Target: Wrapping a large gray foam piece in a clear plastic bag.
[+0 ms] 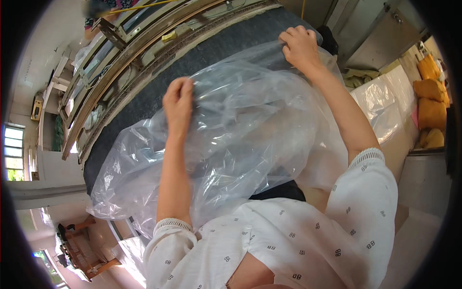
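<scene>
A large clear plastic sheet (250,115), crumpled and glossy, spreads over the dark grey work surface (216,45) and hangs toward my lap. My left hand (178,106) is at its far left part, with the fingers closed together on the film. Farther off and to the right, my right hand (302,48) grips the sheet's far edge with curled fingers. Between the two hands the film is bunched in loose folds. Whether the sheet is one layer or a bag, I cannot tell.
Beyond the work surface runs a long machine frame (91,101) with rails, and a small yellow block (169,36) lies on it. Stacked clear plastic (380,106) lies at the right, near orange-yellow bundles (429,113). Part of another person (115,6) shows at the far left.
</scene>
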Action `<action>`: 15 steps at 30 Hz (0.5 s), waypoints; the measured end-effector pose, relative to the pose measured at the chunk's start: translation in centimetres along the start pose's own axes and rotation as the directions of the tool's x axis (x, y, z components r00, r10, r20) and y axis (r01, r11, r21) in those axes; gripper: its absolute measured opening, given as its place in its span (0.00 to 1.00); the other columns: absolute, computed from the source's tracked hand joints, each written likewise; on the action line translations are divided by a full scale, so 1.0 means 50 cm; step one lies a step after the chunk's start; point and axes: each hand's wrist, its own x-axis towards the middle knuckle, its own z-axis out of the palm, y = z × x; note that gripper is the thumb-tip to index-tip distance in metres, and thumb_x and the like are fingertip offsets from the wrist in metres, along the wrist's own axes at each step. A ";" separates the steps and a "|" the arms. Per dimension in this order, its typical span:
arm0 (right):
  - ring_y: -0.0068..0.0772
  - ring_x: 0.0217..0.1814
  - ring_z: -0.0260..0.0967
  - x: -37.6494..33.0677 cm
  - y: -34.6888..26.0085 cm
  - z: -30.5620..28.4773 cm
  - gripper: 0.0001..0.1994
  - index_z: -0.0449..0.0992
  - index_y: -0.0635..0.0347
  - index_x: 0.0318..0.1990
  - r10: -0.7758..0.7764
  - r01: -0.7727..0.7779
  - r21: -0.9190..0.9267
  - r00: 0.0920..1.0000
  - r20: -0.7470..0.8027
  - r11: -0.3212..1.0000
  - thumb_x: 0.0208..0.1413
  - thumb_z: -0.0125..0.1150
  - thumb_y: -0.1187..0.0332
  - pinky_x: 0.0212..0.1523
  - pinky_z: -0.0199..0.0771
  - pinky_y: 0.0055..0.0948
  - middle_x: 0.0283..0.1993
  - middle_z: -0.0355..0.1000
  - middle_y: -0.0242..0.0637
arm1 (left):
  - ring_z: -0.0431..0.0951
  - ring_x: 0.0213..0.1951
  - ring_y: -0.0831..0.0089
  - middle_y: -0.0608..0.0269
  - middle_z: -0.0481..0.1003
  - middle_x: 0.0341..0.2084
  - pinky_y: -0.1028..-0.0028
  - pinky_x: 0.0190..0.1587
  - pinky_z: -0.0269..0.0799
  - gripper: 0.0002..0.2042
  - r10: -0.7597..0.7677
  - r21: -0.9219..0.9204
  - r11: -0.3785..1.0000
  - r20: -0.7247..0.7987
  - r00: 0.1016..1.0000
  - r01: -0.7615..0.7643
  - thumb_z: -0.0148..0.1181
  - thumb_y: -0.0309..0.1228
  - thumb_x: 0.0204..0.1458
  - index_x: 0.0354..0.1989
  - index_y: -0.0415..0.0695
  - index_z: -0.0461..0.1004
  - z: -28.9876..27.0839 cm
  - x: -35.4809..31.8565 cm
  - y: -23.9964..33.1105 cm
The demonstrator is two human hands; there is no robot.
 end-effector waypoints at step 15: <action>0.38 0.40 0.66 -0.154 -0.155 -0.159 0.09 0.72 0.51 0.30 0.376 -0.399 0.401 0.916 0.139 0.825 0.41 0.53 0.78 0.34 0.66 0.35 0.32 0.65 0.30 | 0.74 0.40 0.56 0.51 0.74 0.40 0.67 0.44 0.68 0.19 0.415 0.583 0.357 -0.799 0.435 0.730 0.44 0.42 0.54 0.43 0.41 0.73 -1.121 -0.565 0.289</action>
